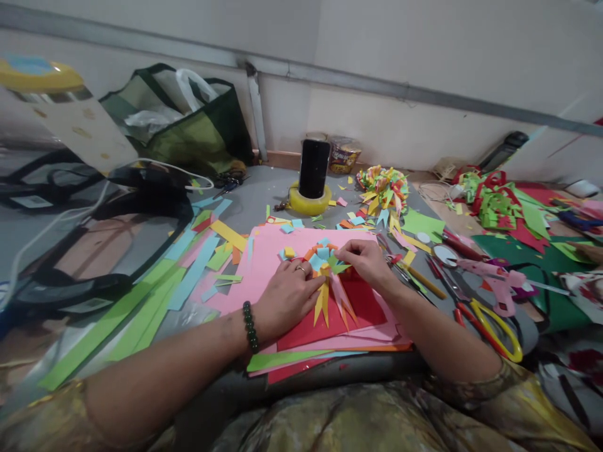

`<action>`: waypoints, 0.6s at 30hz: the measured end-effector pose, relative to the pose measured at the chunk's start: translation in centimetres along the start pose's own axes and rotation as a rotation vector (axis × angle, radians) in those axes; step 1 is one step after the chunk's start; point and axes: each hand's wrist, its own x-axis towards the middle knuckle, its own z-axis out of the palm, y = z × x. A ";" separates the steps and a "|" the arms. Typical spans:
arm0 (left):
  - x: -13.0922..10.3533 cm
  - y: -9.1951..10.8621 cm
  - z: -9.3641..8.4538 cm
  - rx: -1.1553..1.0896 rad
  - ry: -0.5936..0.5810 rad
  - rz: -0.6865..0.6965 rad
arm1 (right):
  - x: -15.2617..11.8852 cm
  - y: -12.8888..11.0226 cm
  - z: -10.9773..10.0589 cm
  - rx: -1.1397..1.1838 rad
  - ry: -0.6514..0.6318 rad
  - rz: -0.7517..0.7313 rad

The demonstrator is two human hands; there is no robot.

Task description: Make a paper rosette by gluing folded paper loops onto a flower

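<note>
**Looped paper ring (321, 253), both hands on**

I see it centre, over flat red sheet (301, 331), pointed tails (322, 304) nearside. Right hand (368, 260) pinches its right edge; left hand (288, 295) covers left, can't tell grip.

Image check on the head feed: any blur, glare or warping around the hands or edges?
Head view, centre: slightly soft, but the left hand, right hand and paper ring are readable; head view, edges: stretched, with the tumbler at far left leaning outward, likely wide-angle distortion; head view overall: light fairly even, shadows soft, no strong glare on the pink sheets.
</note>
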 end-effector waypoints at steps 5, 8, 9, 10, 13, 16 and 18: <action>0.1 0.0 0.0 0.001 -0.016 -0.002 | 0.1 0.4 0.3 -0.166 0.061 -0.026; 0.1 0.0 0.1 -0.011 -0.005 0.001 | 0.0 0.6 0.3 -0.302 0.094 -0.077; 0.0 0.0 0.0 -0.014 0.000 0.003 | 0.0 0.6 0.3 -0.337 0.095 -0.089; 0.0 0.0 0.0 -0.016 0.004 0.007 | 0.0 0.6 0.3 -0.370 0.093 -0.097; 0.0 0.0 -0.1 -0.018 0.004 0.013 | -0.1 0.6 0.4 -0.453 0.090 -0.118; 0.0 0.0 -0.2 -0.012 -0.006 0.011 | -0.3 0.6 0.4 -0.522 0.101 -0.169; 0.1 0.1 -0.3 -0.011 -0.015 0.004 | -0.4 0.6 0.3 -0.551 0.107 -0.181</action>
